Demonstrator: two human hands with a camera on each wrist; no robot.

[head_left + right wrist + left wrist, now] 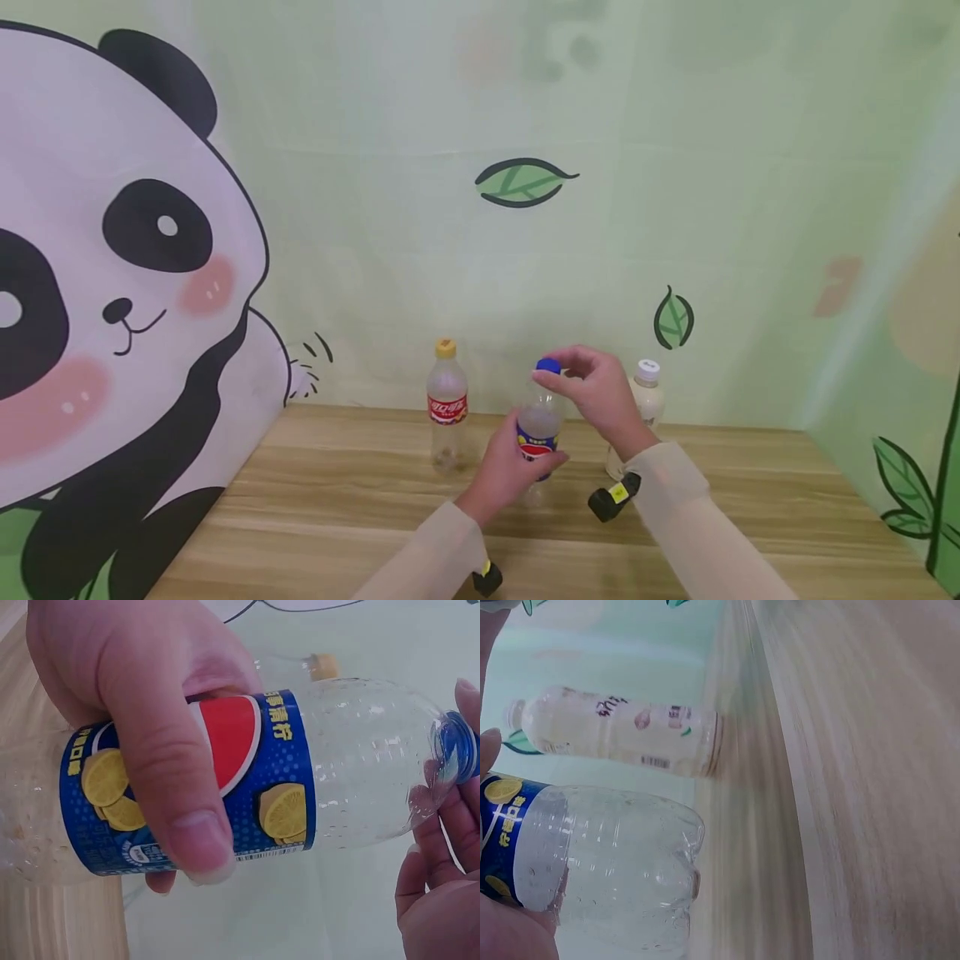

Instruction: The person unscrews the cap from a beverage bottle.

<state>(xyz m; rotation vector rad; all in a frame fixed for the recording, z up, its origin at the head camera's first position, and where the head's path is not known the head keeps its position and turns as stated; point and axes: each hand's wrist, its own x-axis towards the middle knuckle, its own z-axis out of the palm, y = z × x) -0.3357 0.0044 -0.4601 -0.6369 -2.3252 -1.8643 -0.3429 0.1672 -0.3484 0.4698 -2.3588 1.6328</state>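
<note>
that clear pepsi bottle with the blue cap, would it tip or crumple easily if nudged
Probably light: the Pepsi bottle looks see-through and empty. Its thin ribbed plastic would likely dent under a squeeze where the left hand grips the label. Tall on a narrow base, it may tip if nudged near the blue cap that the right hand pinches.

A staged playroom-like corner: panda mural (112, 275) behind wooden table (337, 492).

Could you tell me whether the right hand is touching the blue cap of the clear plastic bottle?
Touching. The right wrist view shows the right hand with its fingertips on the blue cap of the clear plastic bottle.
</note>
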